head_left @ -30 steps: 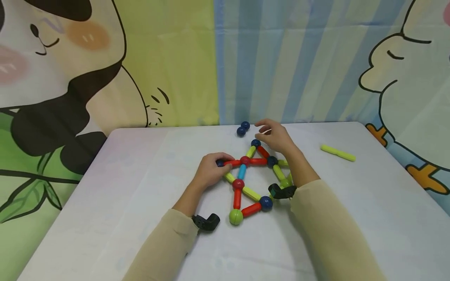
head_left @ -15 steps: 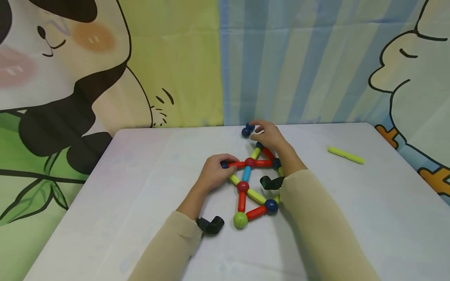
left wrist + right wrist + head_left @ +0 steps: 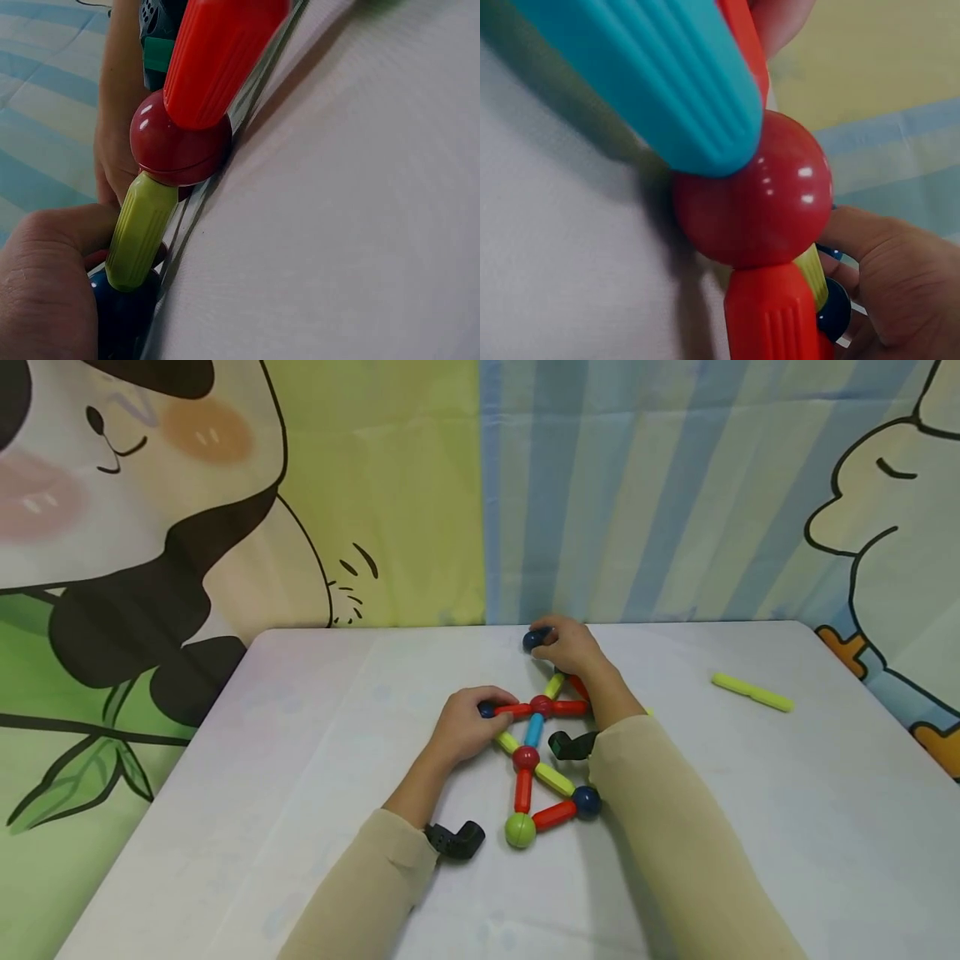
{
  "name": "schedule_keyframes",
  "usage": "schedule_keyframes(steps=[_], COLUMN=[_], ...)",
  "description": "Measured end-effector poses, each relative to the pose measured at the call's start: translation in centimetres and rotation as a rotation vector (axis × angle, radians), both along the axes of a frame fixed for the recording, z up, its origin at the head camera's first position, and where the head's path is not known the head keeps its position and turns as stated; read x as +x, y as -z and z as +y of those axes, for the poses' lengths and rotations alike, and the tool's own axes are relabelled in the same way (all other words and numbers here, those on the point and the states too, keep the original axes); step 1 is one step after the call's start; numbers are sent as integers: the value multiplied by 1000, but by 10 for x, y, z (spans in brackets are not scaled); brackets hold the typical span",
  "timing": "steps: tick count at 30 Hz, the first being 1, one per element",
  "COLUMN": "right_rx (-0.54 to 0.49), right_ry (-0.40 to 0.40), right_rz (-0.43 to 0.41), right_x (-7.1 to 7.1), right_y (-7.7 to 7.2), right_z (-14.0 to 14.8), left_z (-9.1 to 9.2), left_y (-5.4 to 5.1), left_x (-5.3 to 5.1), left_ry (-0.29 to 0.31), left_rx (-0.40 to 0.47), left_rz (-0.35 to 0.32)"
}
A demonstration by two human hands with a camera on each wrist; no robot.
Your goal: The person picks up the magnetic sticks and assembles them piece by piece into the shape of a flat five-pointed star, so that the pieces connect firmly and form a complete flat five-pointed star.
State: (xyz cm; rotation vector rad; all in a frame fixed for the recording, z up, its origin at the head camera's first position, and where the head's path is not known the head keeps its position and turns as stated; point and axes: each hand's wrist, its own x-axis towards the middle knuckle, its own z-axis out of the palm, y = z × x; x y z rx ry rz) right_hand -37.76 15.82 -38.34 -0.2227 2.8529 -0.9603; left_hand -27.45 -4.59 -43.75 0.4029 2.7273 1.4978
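In the head view a flat frame of coloured magnetic rods and balls lies on the white table, with a red ball (image 3: 542, 706) and a blue rod (image 3: 534, 730) near its middle. My left hand (image 3: 467, 724) holds its left corner, fingers and thumb around a dark blue ball (image 3: 486, 709) and the end of a red rod (image 3: 512, 711). Beyond the frame, my right hand (image 3: 573, 649) pinches a loose dark blue ball (image 3: 533, 640); its fingers partly hide the pair there. My right arm covers the frame's right side. The right wrist view shows the right hand (image 3: 907, 277) behind a red ball (image 3: 757, 191).
A light green ball (image 3: 520, 830) and another dark blue ball (image 3: 587, 802) form the frame's near corners. Apart to the right lies a yellow-green stick (image 3: 752, 692). A printed cloth (image 3: 405, 485) hangs behind the table's far edge.
My right hand has moved left and back from above the frame's far corner to the loose dark blue balls and closed its fingers there. The left hand keeps its hold.
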Motion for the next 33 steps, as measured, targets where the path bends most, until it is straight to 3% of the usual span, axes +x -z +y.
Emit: schedule_keyframes(steps=[7, 14, 27, 33], right_rx=[-28, -101, -231, -304], right_ry=[37, 76, 98, 97], right_rz=[-46, -22, 14, 19], right_x=[4, 7, 33, 46], right_y=[0, -3, -35, -39], right_z=[3, 9, 36, 54], left_z=[2, 1, 1, 0], left_y=[-1, -2, -1, 0], left_x=[1, 0, 0, 0], left_ry=[-1, 7, 13, 5], left_rx=[-15, -8, -2, 1], left_rz=[-16, -9, -2, -14])
